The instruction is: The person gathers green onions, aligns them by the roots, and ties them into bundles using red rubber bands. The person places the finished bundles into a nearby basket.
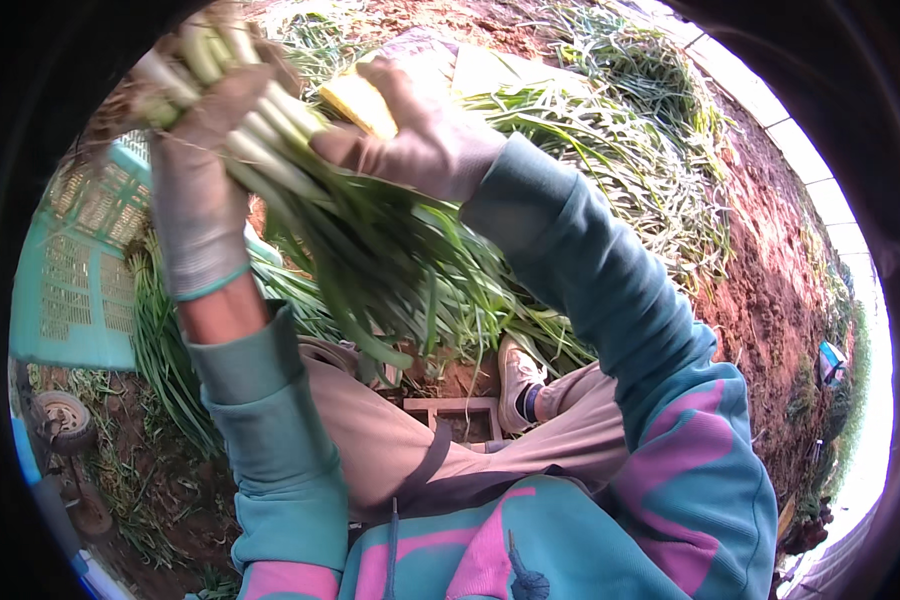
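Observation:
A bunch of long green onions or similar leafy stalks point(285, 150) slants across the upper left of the head view, roots and pale stems at the top left, green leaves hanging down to the right. My left hand point(210, 150), in a soiled knitted work glove, is wrapped around the pale stems. My right hand point(420, 135), also gloved, holds a yellow object point(358, 101), perhaps a roll of tape, close against the stalks. Motion blur hides its exact kind and the fingertips.
Teal plastic crates point(82, 277) stand at the left beside more green stalks point(165, 337). A heap of leafy stalks point(607, 165) covers the ground ahead and right. A wheel point(64, 420) is at lower left. A small frame point(454, 409) lies between my legs, near my shoe point(517, 382).

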Demonstrator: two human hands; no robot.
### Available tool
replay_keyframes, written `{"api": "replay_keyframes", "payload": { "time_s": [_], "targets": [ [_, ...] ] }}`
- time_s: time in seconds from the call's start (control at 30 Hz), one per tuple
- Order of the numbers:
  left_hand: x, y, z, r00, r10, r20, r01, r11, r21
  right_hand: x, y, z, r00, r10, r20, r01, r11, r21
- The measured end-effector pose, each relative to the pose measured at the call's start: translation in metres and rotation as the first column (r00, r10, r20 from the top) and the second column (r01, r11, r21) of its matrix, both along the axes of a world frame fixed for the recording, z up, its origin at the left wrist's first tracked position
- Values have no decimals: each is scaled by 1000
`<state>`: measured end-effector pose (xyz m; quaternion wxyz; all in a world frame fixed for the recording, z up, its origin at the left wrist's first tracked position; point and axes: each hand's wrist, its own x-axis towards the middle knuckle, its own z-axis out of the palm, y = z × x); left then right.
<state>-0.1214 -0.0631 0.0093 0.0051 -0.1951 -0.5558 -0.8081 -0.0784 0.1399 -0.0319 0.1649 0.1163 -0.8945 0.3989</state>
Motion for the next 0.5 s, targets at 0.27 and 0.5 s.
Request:
{"api": "replay_keyframes", "payload": {
  "time_s": [0.27, 0.5],
  "targets": [
    [-25, -152, 14, 866, 488, -114, -498, 861, -101, 110, 127, -207, 383, -356, 852, -256, 846, 468],
    [-5, -185, 9, 743, 632, -220, -668, 725, -170, 206, 107, -351, 513, -588, 625, -93, 686, 722]
  ]
}}
